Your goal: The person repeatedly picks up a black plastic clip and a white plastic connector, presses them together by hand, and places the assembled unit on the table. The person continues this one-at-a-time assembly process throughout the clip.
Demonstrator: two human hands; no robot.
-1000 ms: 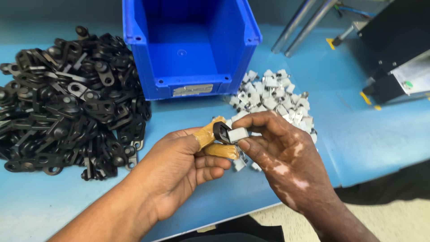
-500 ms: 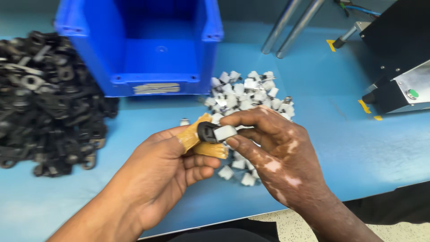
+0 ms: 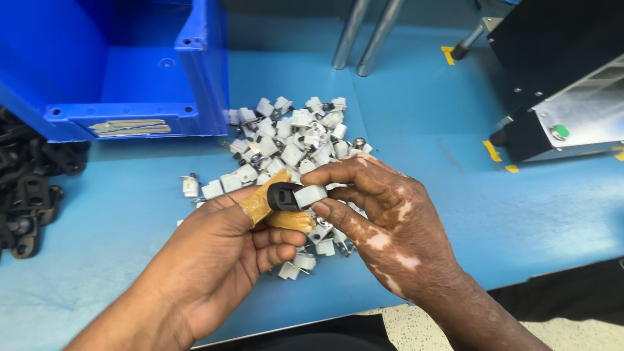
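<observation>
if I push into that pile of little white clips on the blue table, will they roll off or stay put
The white clips look blocky and flat-sided, so they would probably slide and scatter rather than roll. They seem small and light: the right hand pinches one with its fingertips. Lying loose on the smooth table, the heap would likely spread easily.

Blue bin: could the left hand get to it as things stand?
Probably yes. The blue bin sits open on the table beyond the left hand, with bare tabletop between, though that hand holds a black part.

Both hands (image 3: 312, 240) pinch a black part (image 3: 281, 196) and a white clip (image 3: 310, 194) together.
</observation>
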